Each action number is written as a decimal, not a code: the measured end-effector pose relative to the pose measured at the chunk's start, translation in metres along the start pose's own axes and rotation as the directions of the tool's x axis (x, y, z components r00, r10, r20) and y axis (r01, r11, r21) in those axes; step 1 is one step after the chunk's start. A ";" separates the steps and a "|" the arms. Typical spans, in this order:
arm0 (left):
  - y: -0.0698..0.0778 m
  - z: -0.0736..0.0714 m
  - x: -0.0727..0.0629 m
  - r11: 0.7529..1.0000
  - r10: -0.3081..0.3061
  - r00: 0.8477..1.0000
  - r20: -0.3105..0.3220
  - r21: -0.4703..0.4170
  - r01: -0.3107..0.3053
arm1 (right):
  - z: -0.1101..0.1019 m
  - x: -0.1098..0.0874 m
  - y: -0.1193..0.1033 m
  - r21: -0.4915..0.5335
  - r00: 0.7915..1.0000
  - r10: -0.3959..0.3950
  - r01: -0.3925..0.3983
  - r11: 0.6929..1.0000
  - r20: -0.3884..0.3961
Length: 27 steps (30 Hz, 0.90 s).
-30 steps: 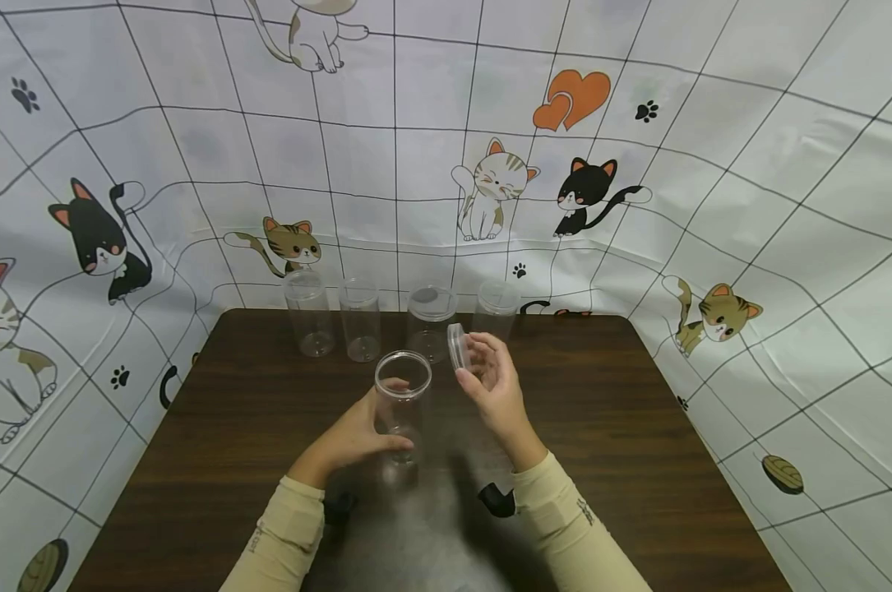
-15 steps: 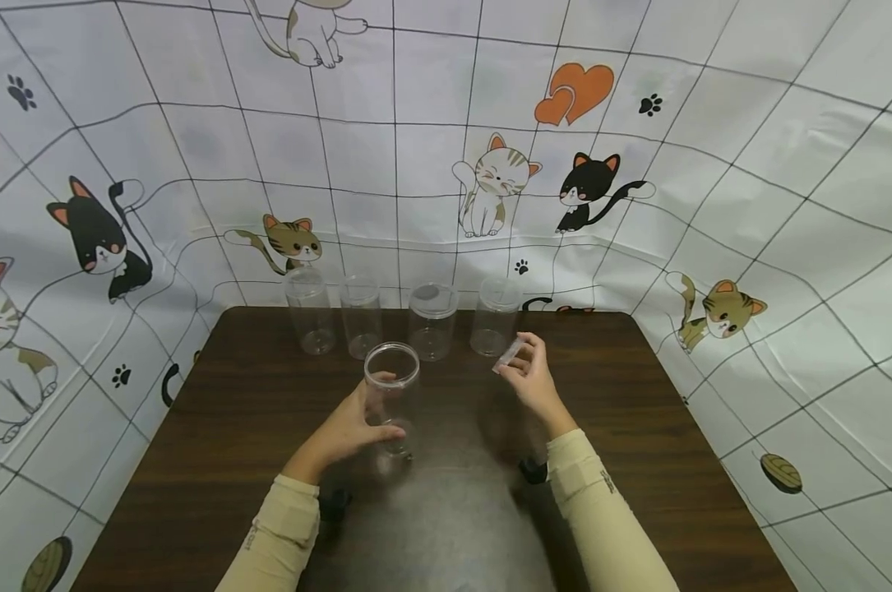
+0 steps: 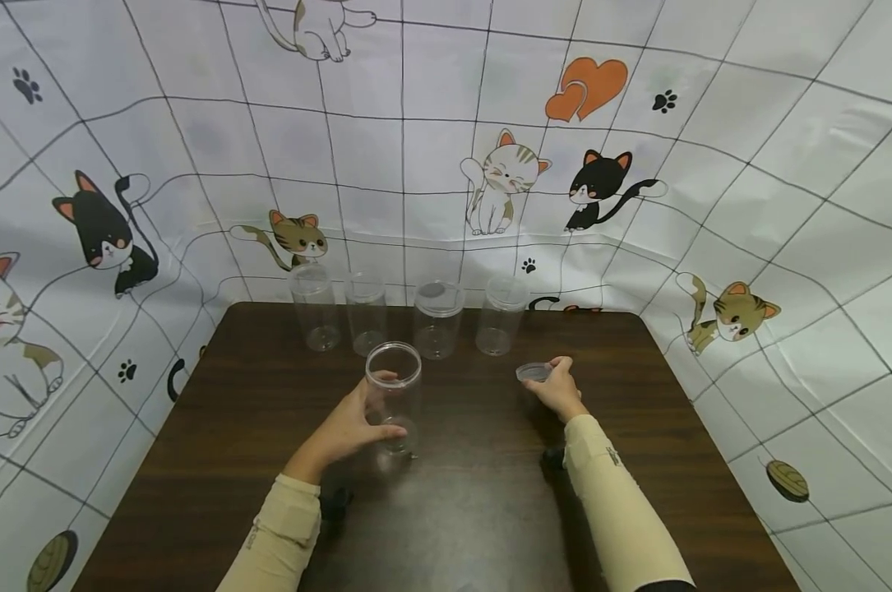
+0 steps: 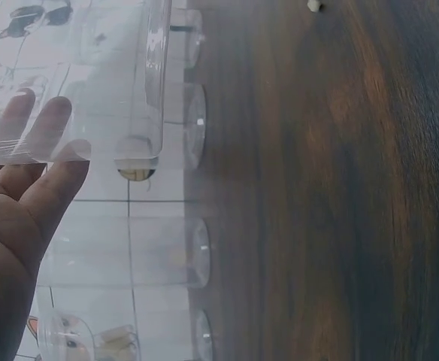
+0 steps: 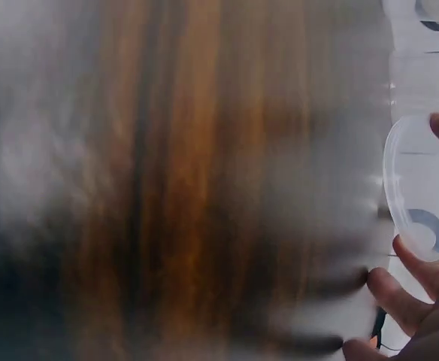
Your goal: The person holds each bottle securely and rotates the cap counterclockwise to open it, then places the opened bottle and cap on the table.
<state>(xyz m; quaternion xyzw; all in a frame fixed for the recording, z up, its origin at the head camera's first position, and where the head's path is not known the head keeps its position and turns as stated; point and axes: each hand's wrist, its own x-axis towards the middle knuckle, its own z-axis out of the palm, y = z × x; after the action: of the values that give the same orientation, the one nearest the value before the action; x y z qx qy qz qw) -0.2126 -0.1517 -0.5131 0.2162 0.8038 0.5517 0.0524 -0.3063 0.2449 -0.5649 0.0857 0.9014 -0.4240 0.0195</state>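
My left hand [image 3: 349, 423] grips a tall clear plastic jar [image 3: 406, 399] by its side, left of the middle. The jar is upright and its round mouth is uncovered. In the left wrist view, fingers [image 4: 50, 120] show through the jar's clear wall [image 4: 114, 98]. Toward the back right, my right hand [image 3: 559, 390] pinches a round clear lid [image 3: 532, 372] by its edge, close over the wood. In the right wrist view the lid [image 5: 400, 180] sits between thumb and fingers, and other fingertips [image 5: 377, 278] meet the tabletop.
Several clear jars stand along the back edge of the dark wooden table [image 3: 475, 510], among them a shorter wide one [image 3: 438, 325] and a right-hand one [image 3: 502, 316]. A cat-printed white sheet [image 3: 431, 164] hangs behind. A small pale bit [image 4: 314, 5] lies on the wood.
My right hand has carried the lid rightward and down toward the table, turning it from upright to nearly flat. My left hand and the jar have shifted slightly left.
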 end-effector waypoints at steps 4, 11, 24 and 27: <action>0.000 0.000 0.001 1.000 0.004 1.000 -0.012 -0.003 -0.004 | -0.004 0.004 0.003 -0.173 1.000 0.011 -0.007 0.985 0.018; -0.001 -0.001 0.004 1.000 0.019 0.999 -0.028 0.020 -0.018 | -0.009 0.007 -0.001 -0.295 0.997 0.023 0.000 0.956 0.076; -0.014 -0.020 0.004 0.990 -0.008 0.987 -0.161 0.135 0.030 | -0.008 0.009 0.005 -0.293 0.992 0.017 0.020 0.956 0.123; -0.022 -0.031 0.004 0.982 -0.023 0.978 -0.205 0.178 0.060 | -0.007 0.009 0.007 -0.290 0.991 0.017 0.021 0.957 0.131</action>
<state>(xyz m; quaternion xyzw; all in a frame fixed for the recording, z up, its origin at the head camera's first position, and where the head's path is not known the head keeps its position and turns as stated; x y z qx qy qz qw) -0.2322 -0.1833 -0.5203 0.1461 0.8568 0.4931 -0.0381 -0.3135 0.2561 -0.5663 0.0528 0.9508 -0.2915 0.0910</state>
